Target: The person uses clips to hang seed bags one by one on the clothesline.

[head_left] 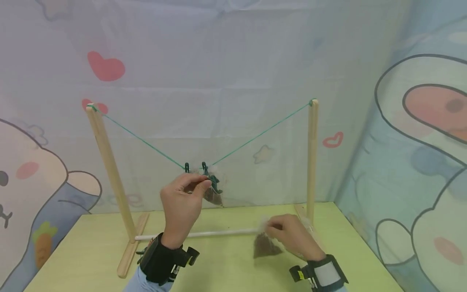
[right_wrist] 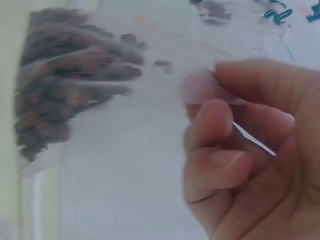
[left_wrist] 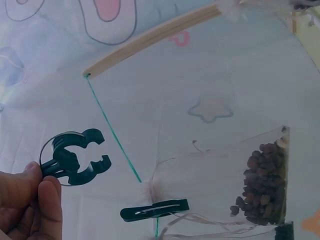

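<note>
My left hand (head_left: 182,205) is raised in front of the sagging green string (head_left: 142,140), pinching a dark green spring clip (left_wrist: 65,160) by its handles, with the clip's jaws apart. In the left wrist view, another green clip (left_wrist: 155,210) grips the string and the top of a see-through mesh bag (left_wrist: 210,165) of brown bits like small stones. Lower and to the right, my right hand (head_left: 292,235) pinches the top of a second sheer bag (right_wrist: 80,75). Brown bits fill its bottom end, which hangs down over the table.
Two wooden posts, a left post (head_left: 111,170) and a right post (head_left: 312,162), carry the string's ends. A white rod (head_left: 222,233) runs low between them above the pale yellow table (head_left: 219,267). Behind stands a printed cloth backdrop (head_left: 233,81).
</note>
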{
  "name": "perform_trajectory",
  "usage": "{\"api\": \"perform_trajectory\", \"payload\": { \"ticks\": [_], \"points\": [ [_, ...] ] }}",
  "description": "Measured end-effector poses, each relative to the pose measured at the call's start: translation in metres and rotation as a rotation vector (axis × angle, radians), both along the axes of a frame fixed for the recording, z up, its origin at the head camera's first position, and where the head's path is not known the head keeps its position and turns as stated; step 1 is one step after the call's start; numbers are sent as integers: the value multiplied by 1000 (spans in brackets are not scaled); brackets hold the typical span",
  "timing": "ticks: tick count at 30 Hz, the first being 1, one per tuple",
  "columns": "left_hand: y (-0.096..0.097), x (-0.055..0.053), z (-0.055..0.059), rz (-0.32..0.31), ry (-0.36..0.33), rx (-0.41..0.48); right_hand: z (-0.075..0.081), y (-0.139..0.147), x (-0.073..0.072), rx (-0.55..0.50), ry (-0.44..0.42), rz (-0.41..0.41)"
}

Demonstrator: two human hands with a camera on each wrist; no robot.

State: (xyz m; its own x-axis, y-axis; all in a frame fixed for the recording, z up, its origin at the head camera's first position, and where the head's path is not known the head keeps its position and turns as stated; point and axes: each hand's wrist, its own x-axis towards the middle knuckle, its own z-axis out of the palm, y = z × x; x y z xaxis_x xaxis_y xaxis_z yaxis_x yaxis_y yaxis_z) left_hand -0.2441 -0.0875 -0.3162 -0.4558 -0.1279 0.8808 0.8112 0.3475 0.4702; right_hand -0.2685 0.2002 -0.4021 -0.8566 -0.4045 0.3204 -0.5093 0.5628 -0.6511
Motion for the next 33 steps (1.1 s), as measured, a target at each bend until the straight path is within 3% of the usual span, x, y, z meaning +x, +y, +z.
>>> {"api": "perform_trajectory", "payload": {
  "ticks": [7,18,24,33],
  "points": [
    [4,-18,23,36,-11,54,32,-22,-14,-116,135,-78],
    [13,-46,38,68,-78,77,71,-54,-38,-161,265,-120],
    [15,-58,39,83,-137,76,81,-65,-47,-164,302,-119],
    [15,-67,38,97,-261,40,82,-75,-61,-199,305,-140]
  ]
}}
